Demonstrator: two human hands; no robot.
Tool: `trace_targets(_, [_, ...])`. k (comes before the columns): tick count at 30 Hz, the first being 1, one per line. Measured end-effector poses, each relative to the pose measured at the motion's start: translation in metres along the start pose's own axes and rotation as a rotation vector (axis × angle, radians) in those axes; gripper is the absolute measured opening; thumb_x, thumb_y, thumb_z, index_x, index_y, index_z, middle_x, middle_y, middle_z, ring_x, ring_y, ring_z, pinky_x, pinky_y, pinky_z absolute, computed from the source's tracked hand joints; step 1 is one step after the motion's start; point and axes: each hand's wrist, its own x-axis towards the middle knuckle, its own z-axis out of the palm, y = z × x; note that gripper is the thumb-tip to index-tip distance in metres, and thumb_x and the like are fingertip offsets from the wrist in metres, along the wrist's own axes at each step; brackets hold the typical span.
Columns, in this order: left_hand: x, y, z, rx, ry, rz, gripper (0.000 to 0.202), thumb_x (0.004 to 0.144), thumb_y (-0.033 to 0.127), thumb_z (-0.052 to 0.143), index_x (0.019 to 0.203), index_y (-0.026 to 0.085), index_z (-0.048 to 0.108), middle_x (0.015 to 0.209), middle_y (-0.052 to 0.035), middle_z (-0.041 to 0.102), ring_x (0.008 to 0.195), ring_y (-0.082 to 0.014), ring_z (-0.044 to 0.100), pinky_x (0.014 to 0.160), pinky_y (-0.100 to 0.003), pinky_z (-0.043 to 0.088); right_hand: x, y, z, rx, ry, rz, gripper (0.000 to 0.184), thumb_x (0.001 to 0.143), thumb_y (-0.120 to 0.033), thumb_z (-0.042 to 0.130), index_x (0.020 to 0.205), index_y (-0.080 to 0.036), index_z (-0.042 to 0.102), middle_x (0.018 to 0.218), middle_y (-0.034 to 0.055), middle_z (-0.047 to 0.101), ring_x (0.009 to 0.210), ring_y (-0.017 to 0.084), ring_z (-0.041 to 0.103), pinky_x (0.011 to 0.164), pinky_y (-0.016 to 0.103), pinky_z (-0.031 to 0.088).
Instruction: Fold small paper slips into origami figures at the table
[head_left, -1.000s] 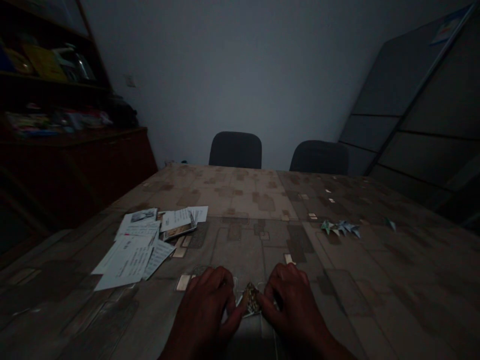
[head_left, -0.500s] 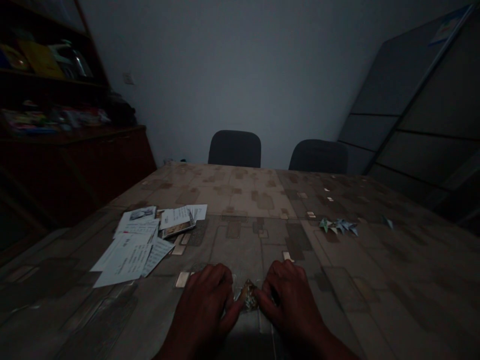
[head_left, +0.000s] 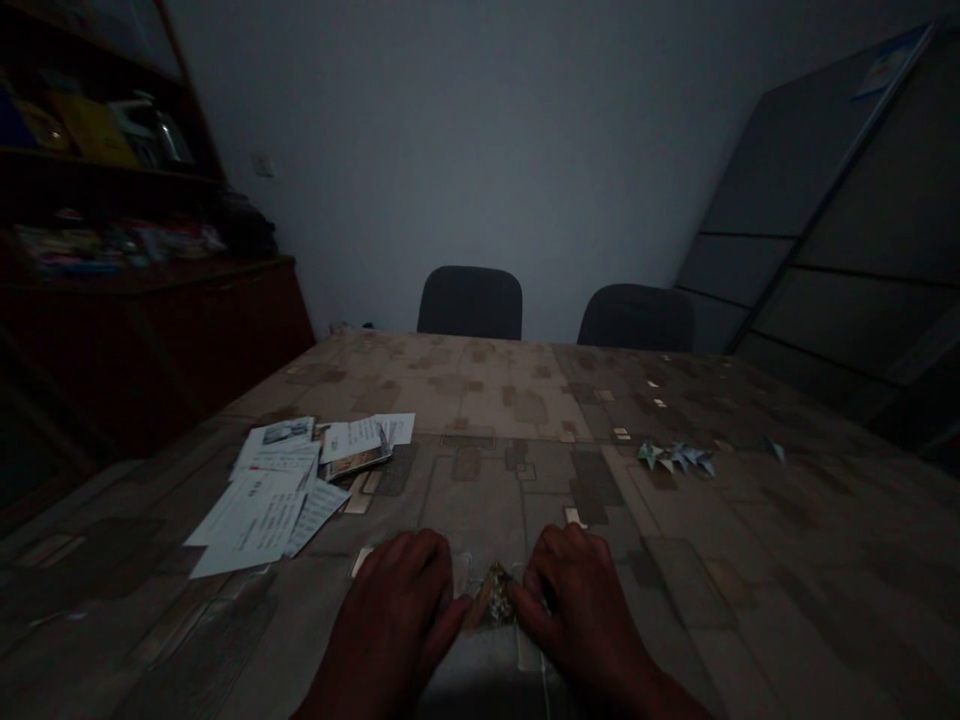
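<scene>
A small folded piece of paper, brown with a pale pattern and peaked like a triangle, lies on the table close in front of me. My left hand is at its left side, fingers curled and the thumb tip at the paper's edge. On the other side my right hand has curled fingers, and its thumb presses against the paper's right edge. Both hands rest low over the tablecloth, and their undersides are hidden. The dim light blurs the paper's finer folds.
Loose printed sheets and cards lie in a pile at the left. Several small folded paper shapes sit in a row at the right, with one more farther right. Two dark chairs stand behind the patterned tablecloth.
My left hand has shifted slightly left, its thumb drawing back to the paper's edge. The right hand stays almost in place, and the view has tilted a little.
</scene>
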Motion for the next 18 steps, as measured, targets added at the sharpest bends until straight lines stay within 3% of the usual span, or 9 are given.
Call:
trace_targets(3, [-0.008, -0.011, -0.005, -0.055, 0.045, 0.088, 0.010, 0.090, 0.013, 0.054, 0.084, 0.020, 0.060, 0.087, -0.0041, 0.065, 0.081, -0.0229, 0.060, 0.075, -0.038, 0.047, 0.000, 0.000, 0.000, 0.007, 0.008, 0.007, 0.022, 0.073, -0.010, 0.077, 0.063, -0.019, 0.059, 0.072, -0.0001, 0.061, 0.076, 0.022, 0.055, 0.073, 0.035, 0.032])
trace_targets(6, [-0.015, -0.017, -0.003, -0.058, 0.159, 0.295, 0.023, 0.098, 0.015, 0.041, 0.106, 0.022, 0.061, 0.098, -0.0065, 0.069, 0.086, -0.0227, 0.061, 0.077, -0.037, 0.047, 0.000, 0.000, 0.000, 0.013, 0.001, 0.010, 0.022, 0.074, -0.011, 0.077, 0.063, -0.019, 0.059, 0.073, -0.0002, 0.062, 0.077, 0.021, 0.056, 0.073, 0.035, 0.032])
trace_targets(9, [-0.019, -0.014, 0.009, 0.030, 0.226, 0.521, 0.029, 0.102, 0.017, 0.036, 0.120, 0.024, 0.058, 0.110, -0.0041, 0.072, 0.095, -0.0209, 0.062, 0.094, -0.039, 0.042, -0.001, 0.001, 0.002, 0.012, -0.006, 0.012, 0.023, 0.074, -0.011, 0.078, 0.064, -0.019, 0.059, 0.074, -0.0008, 0.062, 0.078, 0.021, 0.056, 0.074, 0.035, 0.032])
trace_targets(12, [-0.021, -0.009, 0.023, 0.070, 0.252, 0.547, 0.030, 0.103, 0.016, 0.035, 0.112, 0.025, 0.062, 0.110, 0.0010, 0.074, 0.093, -0.0168, 0.063, 0.107, -0.035, 0.033, -0.002, 0.003, 0.003, 0.005, 0.006, 0.002, 0.023, 0.074, -0.011, 0.078, 0.065, -0.019, 0.059, 0.075, -0.0010, 0.061, 0.079, 0.021, 0.055, 0.075, 0.035, 0.032])
trace_targets(18, [-0.025, -0.013, 0.034, 0.082, 0.262, 0.525, 0.026, 0.102, 0.017, 0.040, 0.113, 0.024, 0.063, 0.107, 0.0021, 0.075, 0.093, -0.0165, 0.063, 0.111, -0.037, 0.029, -0.002, 0.000, 0.002, 0.020, -0.011, 0.013, 0.022, 0.077, -0.014, 0.076, 0.064, -0.019, 0.058, 0.074, -0.0005, 0.061, 0.079, 0.022, 0.055, 0.074, 0.036, 0.032])
